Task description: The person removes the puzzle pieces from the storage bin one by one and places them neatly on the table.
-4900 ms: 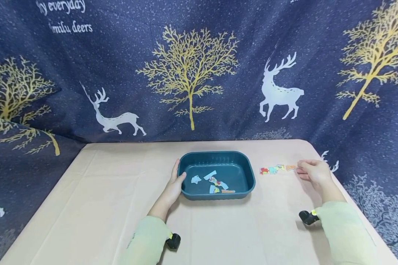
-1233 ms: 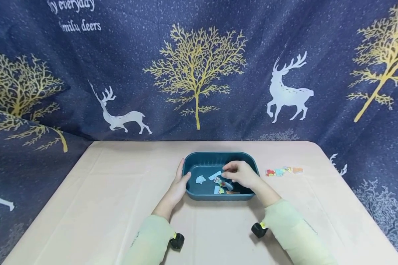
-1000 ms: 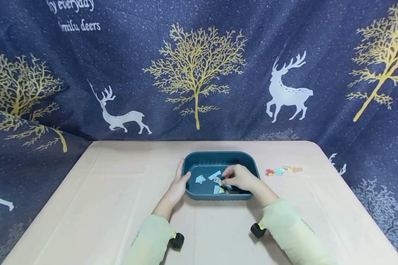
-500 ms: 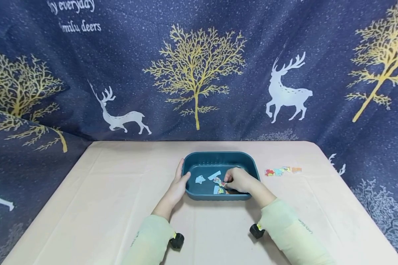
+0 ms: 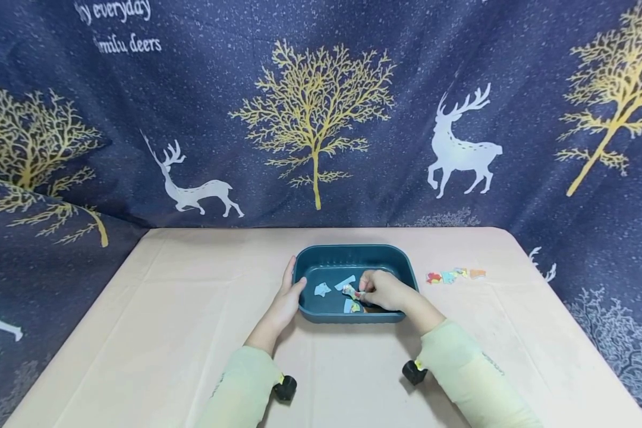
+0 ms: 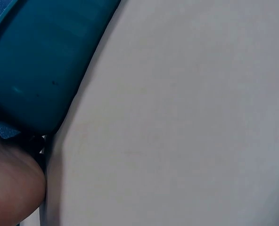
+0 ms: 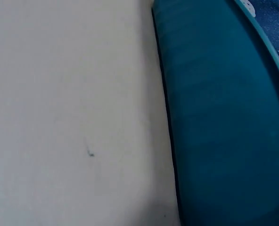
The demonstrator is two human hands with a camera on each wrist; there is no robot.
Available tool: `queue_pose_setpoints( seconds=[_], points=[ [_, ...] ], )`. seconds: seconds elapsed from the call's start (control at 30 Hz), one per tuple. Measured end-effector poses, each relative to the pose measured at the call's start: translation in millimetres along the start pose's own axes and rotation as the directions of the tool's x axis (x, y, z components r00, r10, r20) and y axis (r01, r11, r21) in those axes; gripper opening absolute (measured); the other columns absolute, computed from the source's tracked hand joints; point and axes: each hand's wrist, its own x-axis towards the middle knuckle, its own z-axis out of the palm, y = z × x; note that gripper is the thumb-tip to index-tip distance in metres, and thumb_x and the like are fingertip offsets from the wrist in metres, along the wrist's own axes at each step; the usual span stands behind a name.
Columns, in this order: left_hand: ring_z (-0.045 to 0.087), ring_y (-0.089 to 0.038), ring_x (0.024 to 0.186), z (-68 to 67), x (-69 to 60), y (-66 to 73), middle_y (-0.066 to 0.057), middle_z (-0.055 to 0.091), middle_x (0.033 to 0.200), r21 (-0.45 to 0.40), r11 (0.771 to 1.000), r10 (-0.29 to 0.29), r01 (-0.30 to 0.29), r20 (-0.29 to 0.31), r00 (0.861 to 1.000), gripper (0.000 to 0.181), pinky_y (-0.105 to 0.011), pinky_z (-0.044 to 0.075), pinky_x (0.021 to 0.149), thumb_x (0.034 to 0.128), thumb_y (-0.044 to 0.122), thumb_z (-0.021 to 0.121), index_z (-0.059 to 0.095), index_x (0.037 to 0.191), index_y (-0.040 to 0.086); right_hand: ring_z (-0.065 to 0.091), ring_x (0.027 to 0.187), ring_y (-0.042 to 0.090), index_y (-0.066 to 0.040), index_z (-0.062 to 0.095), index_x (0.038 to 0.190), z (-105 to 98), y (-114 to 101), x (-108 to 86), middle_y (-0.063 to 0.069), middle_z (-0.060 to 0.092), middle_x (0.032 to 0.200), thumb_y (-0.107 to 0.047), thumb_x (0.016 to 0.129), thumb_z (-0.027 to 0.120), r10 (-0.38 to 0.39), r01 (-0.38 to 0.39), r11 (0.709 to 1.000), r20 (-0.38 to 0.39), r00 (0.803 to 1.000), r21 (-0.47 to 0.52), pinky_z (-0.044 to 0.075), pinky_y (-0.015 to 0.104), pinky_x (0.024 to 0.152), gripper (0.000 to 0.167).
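Puzzle pieces (image 5: pixel 322 289) lie loose in a teal rectangular tray (image 5: pixel 326 318), which stands near the far edge of the cloth-covered bench (image 5: pixel 155 345). 4.9 s ago the right hand (image 5: pixel 392 294) was at the outer end of the row on the bench, beside the orange piece (image 5: pixel 478 274); it has since come over the tray's right end and down inside. Its fingers are curled, with thumb and forefinger close together at a red-marked piece (image 5: pixel 349 290); whether they pinch it I cannot tell. The left hand (image 5: pixel 282 304) has stayed at the tray's left end, gripping it with thumb on the rim and fingers along the outer wall. Red piece (image 5: pixel 433 277), light-blue piece (image 5: pixel 449 277), yellow-marked piece (image 5: pixel 461 272) and orange piece remain in their row, between the tray and the bench's right edge.

Only the head view shows the pieces. The left wrist view adds dark specks (image 6: pixel 54 83) on the tray's outside; the right wrist view adds a small dark mark (image 7: pixel 91 154) on the bench.
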Motion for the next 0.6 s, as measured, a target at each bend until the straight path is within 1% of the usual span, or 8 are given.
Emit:
queue_pose_setpoints(
  seconds=[0.1, 0.2, 0.3, 0.47, 0.6],
  points=[
    [-0.005, -0.031, 0.148, 0.5, -0.5, 1.1, -0.001, -0.003, 0.161, -0.001, 1.0, 0.004, -0.004, 0.001, 1.0, 0.06, -0.064, 0.0, 0.112, 0.103, 0.03, 0.029, -0.005, 0.153, 0.029, 0.055, 0.069, 0.011, -0.007, 0.058, 0.09, -3, 1, -0.1, 0.002, 0.064, 0.079, -0.007, 0.089, 0.063, -0.005, 0.006, 0.999, -0.011, 1.0, 0.046, 0.047, 0.026, 0.063, 0.004],
    [-0.005, -0.031, 0.148, 0.8, -0.2, 0.2, -0.001, -0.003, 0.161, -0.006, 1.0, 0.004, -0.004, 0.003, 1.0, 0.06, -0.064, -0.001, 0.113, 0.1029, 0.031, 0.029, -0.005, 0.153, 0.029, 0.056, 0.07, 0.011, -0.007, 0.06, 0.093, -4, 2, 0.3, 0.002, 0.063, 0.081, -0.007, 0.09, 0.061, 0.011, -0.008, 0.996, -0.03, 1.0, 0.09, 0.048, 0.026, 0.064, 0.003],
    [-0.005, -0.031, 0.148, 0.8, -0.2, -0.1, -0.001, -0.003, 0.161, -0.011, 1.0, -0.001, 0.001, 0.005, 1.0, 0.06, -0.065, -0.001, 0.112, 0.1029, 0.031, 0.029, -0.005, 0.152, 0.03, 0.056, 0.07, 0.01, -0.007, 0.061, 0.096, -5, 2, -0.3, 0.001, 0.061, 0.08, -0.005, 0.09, 0.059, 0.018, -0.012, 0.995, -0.059, 0.998, 0.096, 0.047, 0.026, 0.064, 0.006],
    [-0.005, -0.031, 0.148, 0.3, -1.0, 1.1, 0.0, -0.003, 0.161, -0.005, 1.0, -0.007, 0.007, 0.003, 1.0, 0.06, -0.065, -0.001, 0.112, 0.103, 0.031, 0.03, -0.004, 0.152, 0.031, 0.058, 0.069, 0.012, -0.006, 0.061, 0.098, -9, 0, -3.6, 0.002, 0.063, 0.079, -0.005, 0.091, 0.058, 0.002, 0.01, 0.994, -0.103, 0.995, 0.11, 0.048, 0.027, 0.063, 0.007],
    [-0.005, -0.032, 0.148, -0.7, -2.4, 2.1, 0.0, -0.003, 0.161, 0.003, 1.0, -0.003, 0.003, 0.001, 1.0, 0.06, -0.065, -0.001, 0.112, 0.103, 0.03, 0.029, -0.004, 0.153, 0.03, 0.065, 0.072, 0.014, -0.006, 0.059, 0.102, -11, -3, -7.1, 0.005, 0.062, 0.085, -0.009, 0.093, 0.058, 0.033, -0.011, 0.978, -0.106, 0.994, 0.209, 0.054, 0.03, 0.062, 0.01]
  ],
)
